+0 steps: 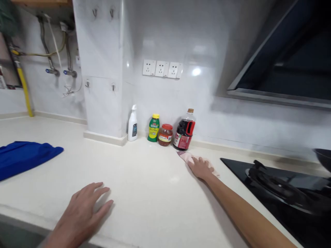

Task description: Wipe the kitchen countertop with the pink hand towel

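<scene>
My right hand (201, 168) presses on a pale pink cloth (186, 157) with its fingers bent over it. The cloth lies on the white countertop (144, 186), just in front of a large bottle of dark sauce (184, 134) with a red handle. Over the front part of the counter is my left hand (86, 206), fingers apart and holding nothing. Left of the sauce bottle stand a red-lidded jar (165, 135), a green bottle with a yellow cap (153, 128) and a white spray bottle (132, 124).
A black gas hob (281, 193) is set into the counter at right, with part of a dark pan (323, 159) behind it. Above hangs a range hood (284, 69). A blue cloth (28, 156) lies at far left. A wall pillar (103, 103) juts out behind the counter.
</scene>
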A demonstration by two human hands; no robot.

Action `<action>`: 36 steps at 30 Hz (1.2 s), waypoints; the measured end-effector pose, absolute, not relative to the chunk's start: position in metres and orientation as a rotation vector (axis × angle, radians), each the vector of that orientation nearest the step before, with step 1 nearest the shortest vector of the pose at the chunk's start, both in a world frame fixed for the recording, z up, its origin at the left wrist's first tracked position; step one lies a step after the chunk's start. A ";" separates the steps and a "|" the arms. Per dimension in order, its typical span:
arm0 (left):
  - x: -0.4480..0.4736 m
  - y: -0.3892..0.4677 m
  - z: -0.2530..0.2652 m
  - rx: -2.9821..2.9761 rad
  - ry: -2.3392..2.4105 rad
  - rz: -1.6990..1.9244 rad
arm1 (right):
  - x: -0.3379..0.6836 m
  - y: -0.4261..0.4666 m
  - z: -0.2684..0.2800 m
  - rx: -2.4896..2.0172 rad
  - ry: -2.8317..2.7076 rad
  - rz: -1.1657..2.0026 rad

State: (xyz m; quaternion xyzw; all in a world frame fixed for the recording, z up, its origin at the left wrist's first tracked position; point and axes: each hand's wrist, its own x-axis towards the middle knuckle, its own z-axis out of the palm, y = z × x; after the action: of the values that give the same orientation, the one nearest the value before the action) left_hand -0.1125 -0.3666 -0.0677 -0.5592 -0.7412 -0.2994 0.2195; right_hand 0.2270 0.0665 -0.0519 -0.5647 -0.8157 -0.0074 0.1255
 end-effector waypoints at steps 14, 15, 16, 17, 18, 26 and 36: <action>-0.092 -0.378 -0.047 -1.485 -2.101 -1.060 | 0.002 0.014 -0.029 -1.375 -2.503 0.187; -0.092 -0.378 -0.046 -1.473 -2.135 -1.072 | -0.010 0.004 -0.027 -1.327 -2.523 0.201; -0.092 -0.378 -0.045 -1.461 -2.167 -1.084 | -0.021 -0.007 -0.025 -1.268 -2.548 0.213; -0.092 -0.379 -0.045 -1.451 -2.196 -1.099 | -0.030 -0.020 -0.023 -1.197 -2.577 0.222; -0.092 -0.379 -0.044 -1.440 -2.217 -1.115 | -0.039 -0.034 -0.021 -1.120 -2.609 0.228; -0.093 -0.380 -0.044 -1.262 -2.262 -1.190 | -0.013 -0.153 -0.029 -0.425 -2.823 0.218; -0.094 -0.381 -0.045 -1.315 -2.277 -1.190 | 0.207 -0.124 -0.074 -0.382 -2.704 -0.054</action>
State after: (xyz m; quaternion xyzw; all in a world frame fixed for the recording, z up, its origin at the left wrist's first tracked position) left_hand -0.0941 -0.3806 -0.0447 -0.4518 -0.7826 -0.4089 0.1272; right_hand 0.2066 -0.1242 -0.0736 -0.1369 -0.9693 -0.0194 0.2035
